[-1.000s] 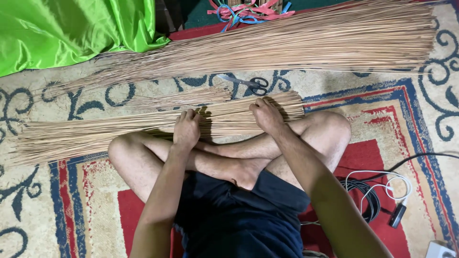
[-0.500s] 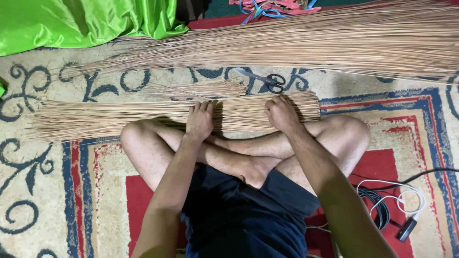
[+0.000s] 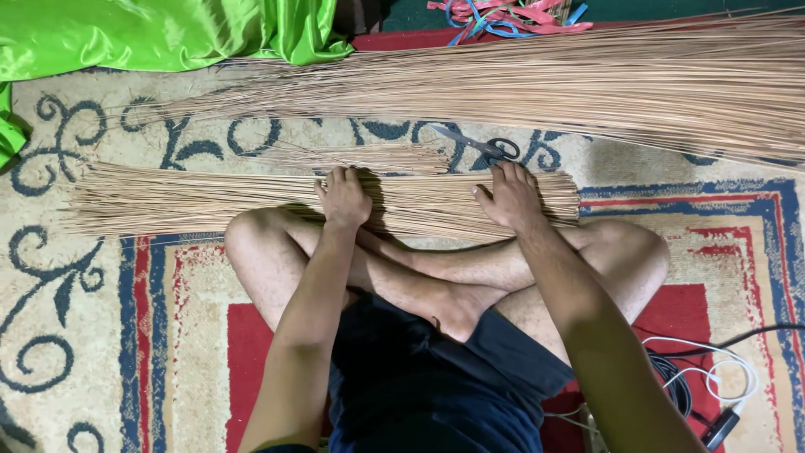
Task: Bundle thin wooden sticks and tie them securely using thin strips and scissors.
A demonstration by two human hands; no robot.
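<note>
Both hands pressed palm-down, fingers spread, on bundle of thin broom sticks (image 3: pixel 210 200) lying across patterned rug (image 3: pixel 101 335) at 12 o'clock from crossed legs: left hand (image 3: pixel 342 198), right hand (image 3: pixel 510 197), neither clasping. Black scissors (image 3: pixel 486 148) at 12 o'clock of right hand. Larger stick pile (image 3: pixel 587 80) beyond.

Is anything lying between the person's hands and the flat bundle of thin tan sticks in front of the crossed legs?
Nothing visible does: the left hand and right hand both rest directly on the flat bundle of thin tan sticks. The black scissors lie just beyond it.
</note>
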